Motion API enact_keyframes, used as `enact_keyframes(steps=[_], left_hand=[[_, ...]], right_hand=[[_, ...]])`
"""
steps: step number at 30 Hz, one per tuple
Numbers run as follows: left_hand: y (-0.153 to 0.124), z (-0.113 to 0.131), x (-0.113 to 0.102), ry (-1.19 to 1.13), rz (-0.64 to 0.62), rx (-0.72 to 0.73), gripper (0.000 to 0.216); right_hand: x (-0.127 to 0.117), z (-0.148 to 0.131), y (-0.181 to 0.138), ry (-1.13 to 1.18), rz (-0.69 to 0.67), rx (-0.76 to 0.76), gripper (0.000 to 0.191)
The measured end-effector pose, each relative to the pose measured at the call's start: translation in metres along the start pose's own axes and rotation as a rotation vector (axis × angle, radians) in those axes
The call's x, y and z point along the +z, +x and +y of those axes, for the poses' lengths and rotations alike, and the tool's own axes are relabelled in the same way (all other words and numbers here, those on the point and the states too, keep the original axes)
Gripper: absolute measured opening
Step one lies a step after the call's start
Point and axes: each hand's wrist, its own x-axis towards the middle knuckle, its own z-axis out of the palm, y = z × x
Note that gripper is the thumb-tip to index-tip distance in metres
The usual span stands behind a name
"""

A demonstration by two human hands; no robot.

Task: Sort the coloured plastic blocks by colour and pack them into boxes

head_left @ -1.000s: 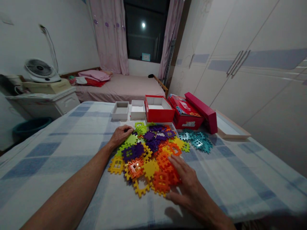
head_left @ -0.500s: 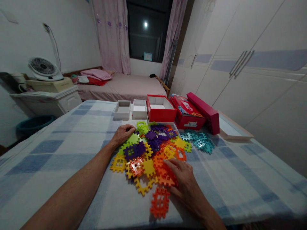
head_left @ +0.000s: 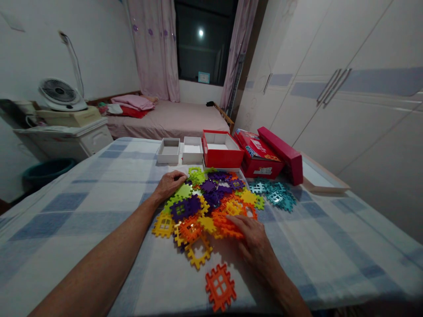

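Observation:
A pile of plastic interlocking tiles with notched edges lies before me: purple tiles [head_left: 216, 198] in the middle, lime-green tiles [head_left: 183, 190] along the left and yellow tiles [head_left: 163, 225] nearer me. My left hand [head_left: 170, 184] rests at the pile's upper left, its fingers curled by the green tiles; what they hold, if anything, is hidden. At the pile's right front, my right hand [head_left: 254, 235] grips several overlapping orange tiles [head_left: 226, 225], fingertips on top and thumb lower. One orange window-shaped tile [head_left: 220, 287] lies apart on the cloth near the front edge.
Teal tiles [head_left: 277, 196] form a separate heap at right. Behind the pile stand two small white boxes [head_left: 168, 152], an open red box [head_left: 223, 157], a printed red box [head_left: 261, 167] and a leaning red lid [head_left: 280, 154]. A shallow tray [head_left: 325, 178] lies far right.
The orange tiles under my right hand have tilted and shifted slightly away from me. The lone orange tile has turned and moved nearer the front edge. My left hand stays put.

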Motion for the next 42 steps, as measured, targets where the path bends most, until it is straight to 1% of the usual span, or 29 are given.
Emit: enact_keyframes(steps=[3, 6, 9, 11, 13, 16, 18, 20, 22, 25, 27, 28, 30, 32, 34, 36, 38, 40, 42], left_hand=[[0.000, -0.002, 0.000, 0.012, -0.006, 0.001, 0.039], [0.000, -0.001, 0.000, 0.014, -0.013, 0.004, 0.039], [0.000, 0.002, -0.001, 0.033, -0.024, 0.002, 0.040], [0.000, 0.004, -0.002, 0.044, -0.031, -0.008, 0.040], [0.000, 0.004, -0.002, 0.046, -0.034, -0.017, 0.040], [0.001, 0.003, -0.002, 0.045, -0.038, -0.010, 0.041], [0.001, 0.002, -0.003, 0.049, -0.039, -0.010, 0.043], [0.000, 0.002, -0.003, 0.053, -0.036, -0.019, 0.043], [-0.001, 0.004, -0.004, 0.059, -0.032, -0.031, 0.043], [-0.001, 0.006, -0.005, 0.064, -0.028, -0.044, 0.043], [-0.001, 0.006, -0.005, 0.067, -0.028, -0.044, 0.043], [-0.001, 0.006, -0.005, 0.067, -0.030, -0.043, 0.043], [0.000, 0.006, -0.005, 0.063, -0.031, -0.042, 0.043], [-0.001, 0.006, -0.005, 0.053, -0.036, -0.040, 0.042], [-0.001, 0.005, -0.005, 0.037, -0.037, -0.034, 0.042], [-0.002, 0.006, -0.004, 0.021, -0.038, -0.025, 0.042], [-0.002, 0.006, -0.004, 0.010, -0.028, -0.031, 0.041], [-0.002, 0.008, -0.003, 0.010, -0.023, -0.043, 0.041], [-0.002, 0.011, -0.004, 0.015, -0.022, -0.048, 0.042]], right_hand=[[-0.003, -0.002, -0.001, 0.094, 0.008, 0.069, 0.050], [-0.007, -0.002, 0.000, 0.236, 0.063, 0.161, 0.042], [-0.017, -0.004, 0.002, 0.397, 0.142, 0.330, 0.036], [-0.027, -0.004, 0.004, 0.478, 0.191, 0.436, 0.037], [-0.038, -0.001, 0.002, 0.505, 0.246, 0.510, 0.039], [-0.055, 0.016, -0.008, 0.427, 0.335, 0.605, 0.043], [-0.066, 0.038, -0.019, 0.295, 0.382, 0.642, 0.044], [-0.078, 0.067, -0.031, 0.087, 0.428, 0.648, 0.044], [-0.091, 0.099, -0.040, -0.175, 0.450, 0.628, 0.044], [-0.108, 0.137, -0.046, -0.558, 0.359, 0.614, 0.042], [-0.113, 0.153, -0.046, -0.732, 0.270, 0.645, 0.041], [-0.113, 0.158, -0.046, -0.783, 0.217, 0.662, 0.041], [-0.111, 0.168, -0.047, -0.806, 0.084, 0.706, 0.041], [-0.106, 0.177, -0.050, -0.753, -0.033, 0.740, 0.043], [-0.103, 0.183, -0.052, -0.706, -0.065, 0.755, 0.048], [-0.102, 0.178, -0.053, -0.675, -0.007, 0.721, 0.053], [-0.102, 0.156, -0.051, -0.577, 0.080, 0.616, 0.053], [-0.099, 0.117, -0.048, -0.377, 0.135, 0.429, 0.047], [-0.090, 0.067, -0.046, -0.180, 0.085, 0.262, 0.039]])
